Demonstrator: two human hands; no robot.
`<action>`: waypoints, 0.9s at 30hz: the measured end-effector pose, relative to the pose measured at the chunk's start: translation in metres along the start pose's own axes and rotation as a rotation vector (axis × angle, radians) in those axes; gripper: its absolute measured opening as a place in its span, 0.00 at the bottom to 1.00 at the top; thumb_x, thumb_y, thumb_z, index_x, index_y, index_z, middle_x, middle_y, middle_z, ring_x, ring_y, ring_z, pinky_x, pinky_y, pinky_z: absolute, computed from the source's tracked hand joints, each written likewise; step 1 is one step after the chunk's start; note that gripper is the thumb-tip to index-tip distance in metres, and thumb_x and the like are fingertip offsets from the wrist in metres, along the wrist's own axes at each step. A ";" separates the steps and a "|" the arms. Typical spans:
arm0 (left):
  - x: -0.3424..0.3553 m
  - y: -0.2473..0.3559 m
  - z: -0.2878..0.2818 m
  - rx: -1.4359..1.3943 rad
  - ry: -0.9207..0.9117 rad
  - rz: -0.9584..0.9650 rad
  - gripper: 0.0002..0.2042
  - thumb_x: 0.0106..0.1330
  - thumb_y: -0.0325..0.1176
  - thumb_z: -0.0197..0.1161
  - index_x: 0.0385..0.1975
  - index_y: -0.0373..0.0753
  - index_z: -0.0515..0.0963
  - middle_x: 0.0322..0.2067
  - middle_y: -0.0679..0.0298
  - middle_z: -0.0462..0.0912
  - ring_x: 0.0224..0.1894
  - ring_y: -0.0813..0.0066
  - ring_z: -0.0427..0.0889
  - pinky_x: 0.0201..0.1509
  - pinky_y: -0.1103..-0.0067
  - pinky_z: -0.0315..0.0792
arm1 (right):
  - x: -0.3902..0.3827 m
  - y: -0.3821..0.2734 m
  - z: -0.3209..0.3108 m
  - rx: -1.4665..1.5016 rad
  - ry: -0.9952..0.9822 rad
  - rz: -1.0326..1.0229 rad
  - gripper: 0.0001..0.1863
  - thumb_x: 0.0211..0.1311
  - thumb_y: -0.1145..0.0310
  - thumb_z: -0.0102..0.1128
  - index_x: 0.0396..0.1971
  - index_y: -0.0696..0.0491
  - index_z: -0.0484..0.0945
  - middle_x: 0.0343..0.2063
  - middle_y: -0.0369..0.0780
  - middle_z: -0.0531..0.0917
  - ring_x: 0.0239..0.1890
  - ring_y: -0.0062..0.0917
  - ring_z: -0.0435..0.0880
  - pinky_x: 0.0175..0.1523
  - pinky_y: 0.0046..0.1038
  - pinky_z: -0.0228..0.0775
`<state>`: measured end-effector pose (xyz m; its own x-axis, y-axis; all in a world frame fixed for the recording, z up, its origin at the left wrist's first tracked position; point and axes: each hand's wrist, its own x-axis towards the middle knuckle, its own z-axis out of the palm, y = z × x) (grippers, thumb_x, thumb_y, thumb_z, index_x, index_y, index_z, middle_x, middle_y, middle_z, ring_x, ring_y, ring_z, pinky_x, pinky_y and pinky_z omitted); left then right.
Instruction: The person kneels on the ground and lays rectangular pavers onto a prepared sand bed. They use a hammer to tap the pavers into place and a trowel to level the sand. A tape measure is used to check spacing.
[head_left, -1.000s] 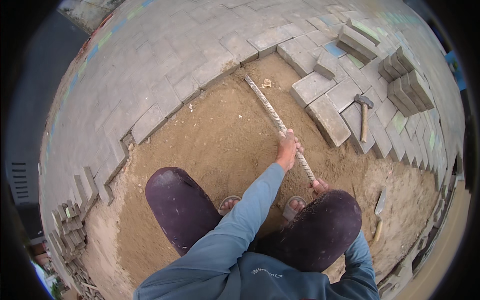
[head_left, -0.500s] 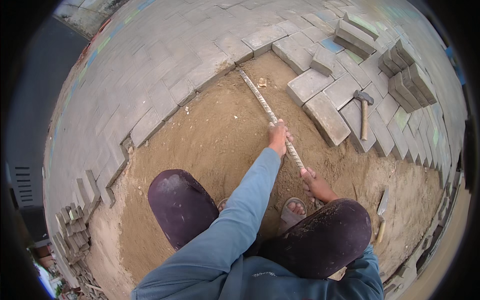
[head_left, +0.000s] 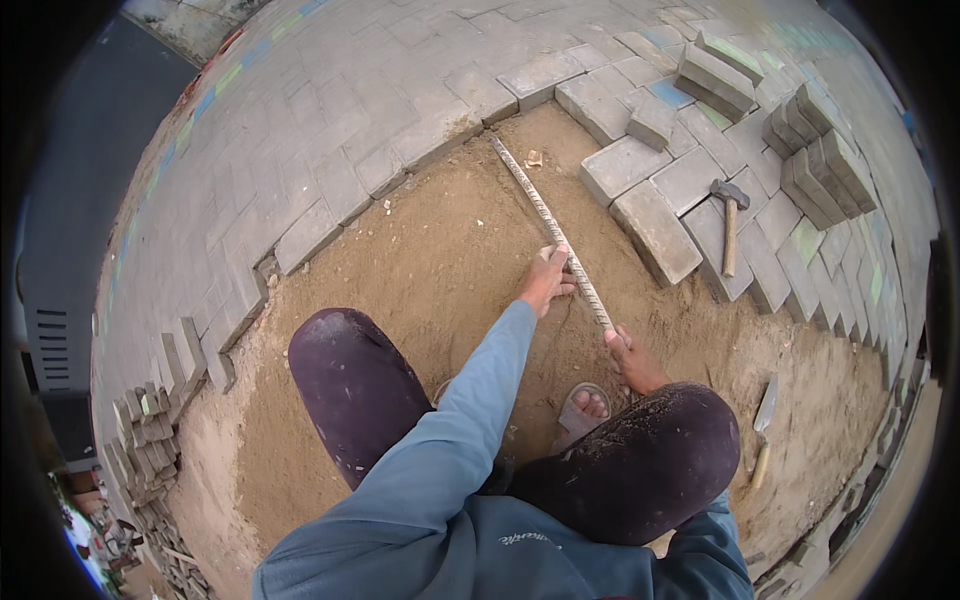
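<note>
A long ribbed metal bar [head_left: 526,188] lies diagonally on the bed of sand [head_left: 420,250], its far end by the edge of the laid pavers. My left hand [head_left: 547,280] is closed on the bar around its middle. My right hand [head_left: 632,362] grips its near end, just above my right knee. My sandaled right foot [head_left: 584,410] rests on the sand between my knees; my left foot is mostly hidden by my left forearm.
Grey pavers [head_left: 330,120] border the sand, with loose blocks [head_left: 650,232] along the right edge. A hammer [head_left: 730,230] lies on pavers near stacked blocks [head_left: 822,180]. A trowel [head_left: 764,425] lies on the sand at right. More pavers [head_left: 142,445] are piled at lower left.
The bar has shifted slightly away from me along the sand. Both hands have moved up the frame with it, and more of my right hand now shows above the knee.
</note>
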<state>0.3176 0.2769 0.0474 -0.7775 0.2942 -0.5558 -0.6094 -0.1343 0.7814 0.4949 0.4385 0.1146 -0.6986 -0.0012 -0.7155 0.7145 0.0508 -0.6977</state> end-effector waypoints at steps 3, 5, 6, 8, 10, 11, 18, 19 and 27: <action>-0.009 -0.003 0.013 0.049 -0.229 -0.030 0.17 0.78 0.45 0.57 0.48 0.35 0.73 0.42 0.60 0.79 0.35 0.75 0.82 0.34 0.78 0.82 | -0.045 0.020 -0.039 0.023 0.133 0.014 0.27 0.75 0.52 0.57 0.63 0.55 0.73 0.49 0.38 0.83 0.50 0.21 0.81 0.55 0.23 0.72; -0.040 -0.026 0.050 -0.033 -0.232 -0.035 0.15 0.77 0.44 0.59 0.45 0.36 0.72 0.38 0.62 0.79 0.33 0.77 0.82 0.33 0.81 0.81 | -0.104 0.073 -0.080 0.012 0.139 -0.254 0.31 0.73 0.56 0.61 0.69 0.56 0.69 0.56 0.39 0.82 0.59 0.26 0.80 0.64 0.26 0.69; -0.054 -0.028 0.063 -0.028 -0.247 -0.032 0.15 0.77 0.43 0.59 0.44 0.36 0.72 0.37 0.63 0.79 0.32 0.77 0.81 0.33 0.81 0.81 | -0.112 0.078 -0.092 -0.074 0.101 -0.262 0.32 0.73 0.57 0.61 0.70 0.56 0.67 0.58 0.40 0.81 0.61 0.27 0.78 0.67 0.27 0.66; -0.072 -0.035 0.070 0.001 -0.255 -0.038 0.14 0.77 0.43 0.59 0.42 0.36 0.71 0.34 0.64 0.79 0.30 0.78 0.81 0.33 0.81 0.81 | -0.128 0.065 -0.091 -0.201 0.082 -0.101 0.34 0.72 0.58 0.62 0.72 0.57 0.65 0.61 0.42 0.80 0.65 0.30 0.76 0.72 0.30 0.61; -0.053 -0.029 0.060 0.033 -0.128 -0.004 0.13 0.77 0.42 0.58 0.41 0.36 0.71 0.32 0.64 0.79 0.29 0.77 0.80 0.32 0.79 0.82 | -0.131 0.023 -0.059 -0.144 0.050 -0.236 0.31 0.73 0.55 0.60 0.69 0.57 0.68 0.53 0.41 0.82 0.58 0.29 0.79 0.65 0.30 0.66; -0.034 -0.020 0.061 0.052 -0.086 0.024 0.13 0.77 0.42 0.58 0.41 0.36 0.71 0.32 0.64 0.79 0.28 0.77 0.80 0.32 0.77 0.82 | -0.107 -0.008 -0.042 -0.036 0.049 -0.246 0.27 0.74 0.53 0.59 0.63 0.56 0.71 0.43 0.38 0.81 0.47 0.25 0.79 0.55 0.27 0.69; 0.037 0.013 0.000 0.053 -0.078 0.024 0.13 0.77 0.42 0.57 0.44 0.38 0.71 0.34 0.59 0.82 0.33 0.72 0.85 0.37 0.74 0.83 | -0.016 -0.039 0.007 0.115 0.049 0.028 0.20 0.77 0.46 0.53 0.39 0.50 0.74 0.17 0.24 0.61 0.16 0.12 0.60 0.21 0.21 0.49; 0.035 0.023 0.006 0.045 -0.117 0.040 0.13 0.77 0.42 0.57 0.44 0.37 0.71 0.35 0.59 0.82 0.34 0.72 0.85 0.37 0.75 0.83 | -0.017 -0.035 0.000 0.084 0.069 -0.013 0.20 0.76 0.47 0.54 0.39 0.51 0.74 0.19 0.25 0.63 0.18 0.12 0.61 0.23 0.21 0.53; -0.077 -0.003 0.044 0.028 -0.064 -0.018 0.13 0.78 0.41 0.56 0.40 0.36 0.71 0.31 0.63 0.79 0.35 0.75 0.85 0.34 0.79 0.81 | -0.128 -0.041 -0.031 0.011 -0.018 -0.357 0.15 0.79 0.58 0.54 0.51 0.55 0.78 0.40 0.32 0.81 0.44 0.17 0.77 0.50 0.24 0.71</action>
<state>0.3860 0.2969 0.0999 -0.7541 0.3566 -0.5516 -0.6184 -0.1024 0.7792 0.5541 0.4680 0.2361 -0.9037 -0.0344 -0.4269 0.4258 0.0337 -0.9042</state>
